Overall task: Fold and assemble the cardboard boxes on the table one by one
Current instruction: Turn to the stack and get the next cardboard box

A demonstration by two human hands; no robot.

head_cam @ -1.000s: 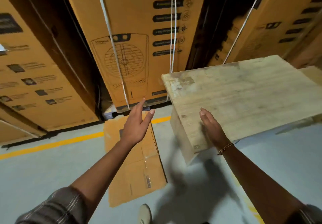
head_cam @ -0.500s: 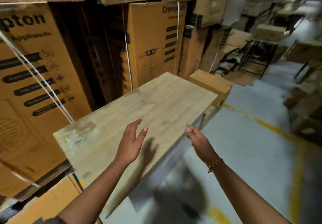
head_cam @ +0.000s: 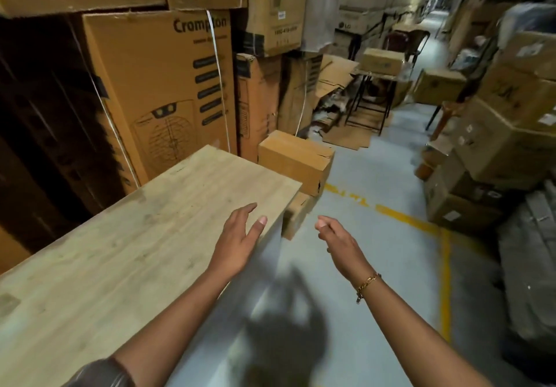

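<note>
A bare light-wood table (head_cam: 126,254) fills the lower left of the head view. My left hand (head_cam: 239,237) hovers over its right edge, fingers spread, holding nothing. My right hand (head_cam: 338,240) hangs in the air over the grey floor to the right of the table, fingers loosely apart and empty; a gold bracelet sits on its wrist. An assembled brown cardboard box (head_cam: 296,159) stands just past the table's far corner, on top of another box (head_cam: 298,215). No flat cardboard lies on the table top.
Tall printed cartons (head_cam: 162,86) stand stacked behind the table. More boxes (head_cam: 505,146) are piled along the right. A yellow floor line (head_cam: 403,215) runs across the grey aisle. Flattened cardboard (head_cam: 346,137) and a metal stand (head_cam: 373,98) with a box lie further down.
The view has swung to the right, from the floor and table end toward the aisle. A flat cardboard sheet on the floor has left the view. Both hands stay empty.
</note>
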